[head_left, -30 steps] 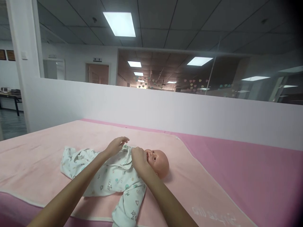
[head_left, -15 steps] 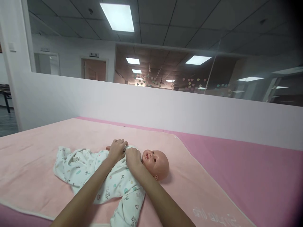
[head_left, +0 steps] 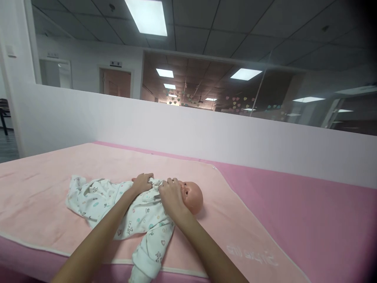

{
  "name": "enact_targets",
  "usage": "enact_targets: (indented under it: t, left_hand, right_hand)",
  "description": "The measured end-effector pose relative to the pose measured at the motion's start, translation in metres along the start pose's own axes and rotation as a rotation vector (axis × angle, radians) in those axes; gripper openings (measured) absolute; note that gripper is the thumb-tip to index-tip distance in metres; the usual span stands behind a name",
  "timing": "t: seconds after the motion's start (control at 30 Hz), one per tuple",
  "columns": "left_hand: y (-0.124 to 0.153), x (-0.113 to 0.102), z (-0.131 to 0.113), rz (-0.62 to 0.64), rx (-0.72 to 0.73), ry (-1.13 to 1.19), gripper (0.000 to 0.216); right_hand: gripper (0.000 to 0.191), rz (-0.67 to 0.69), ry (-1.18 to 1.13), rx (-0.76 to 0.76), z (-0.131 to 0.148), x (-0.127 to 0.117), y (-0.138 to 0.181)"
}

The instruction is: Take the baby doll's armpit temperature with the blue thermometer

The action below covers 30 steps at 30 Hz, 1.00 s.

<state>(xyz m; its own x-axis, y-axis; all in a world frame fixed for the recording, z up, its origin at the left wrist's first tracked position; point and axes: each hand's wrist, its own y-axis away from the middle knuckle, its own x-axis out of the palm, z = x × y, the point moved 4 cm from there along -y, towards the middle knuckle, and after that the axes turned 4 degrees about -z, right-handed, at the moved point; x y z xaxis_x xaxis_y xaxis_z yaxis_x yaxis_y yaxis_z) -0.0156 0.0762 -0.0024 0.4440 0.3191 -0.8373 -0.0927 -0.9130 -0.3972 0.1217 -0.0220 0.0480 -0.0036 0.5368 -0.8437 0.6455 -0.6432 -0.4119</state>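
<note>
A baby doll point(head_left: 193, 197) lies on its back on a light pink blanket point(head_left: 44, 184), head to the right. It wears a white printed romper point(head_left: 138, 216) with small coloured animal figures. My left hand point(head_left: 142, 183) is closed on the romper's fabric at the doll's far shoulder. My right hand point(head_left: 170, 195) pinches the romper's collar just beside the doll's chin, partly hiding its face. One empty sleeve or leg of the romper hangs toward the front edge of the blanket.
The blanket covers a darker pink surface point(head_left: 309, 220) that runs off to the right. A low white partition wall point(head_left: 206, 133) stands behind it, with glass above. An open floor area shows at the far left.
My left hand went from open above the romper to closed on its fabric. Both hands shifted slightly toward the doll's neck, and the right hand now hides more of its face.
</note>
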Motion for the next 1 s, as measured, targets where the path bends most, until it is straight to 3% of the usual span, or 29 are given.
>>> enact_targets:
  t: [0.1, 0.2, 0.37, 0.6, 0.77, 0.9, 1.0]
  left_hand:
    - [0.0, 0.002, 0.003, 0.023, -0.031, 0.023, 0.023]
    - [0.0, 0.004, 0.006, 0.031, -0.049, 0.048, 0.02]
    - [-0.001, 0.006, 0.01, 0.023, -0.066, 0.069, 0.02]
    - [0.0, 0.005, 0.011, 0.039, -0.086, 0.061, 0.023]
    - [0.002, 0.003, 0.009, 0.043, -0.116, 0.057, 0.026]
    - [0.004, 0.001, 0.008, 0.034, -0.12, 0.062, 0.027]
    - [0.005, 0.0, 0.007, 0.03, -0.113, 0.072, 0.027]
  right_hand:
    - [0.008, -0.057, -0.028, -0.053, -0.011, -0.005, 0.026]
    - [0.013, -0.202, -0.193, -0.056, -0.027, -0.009, 0.043]
    - [0.022, -0.355, -0.617, 0.296, -0.078, 0.001, 0.041]
    - [0.025, -0.325, -1.357, 0.668, -0.127, 0.054, 0.04]
    - [0.039, -0.293, -1.556, 0.758, -0.13, 0.071, 0.051]
    - [0.053, -0.077, -1.892, 0.887, -0.115, 0.078, 0.059]
    - [0.059, 0.07, -2.094, 0.899, -0.104, 0.079, 0.063]
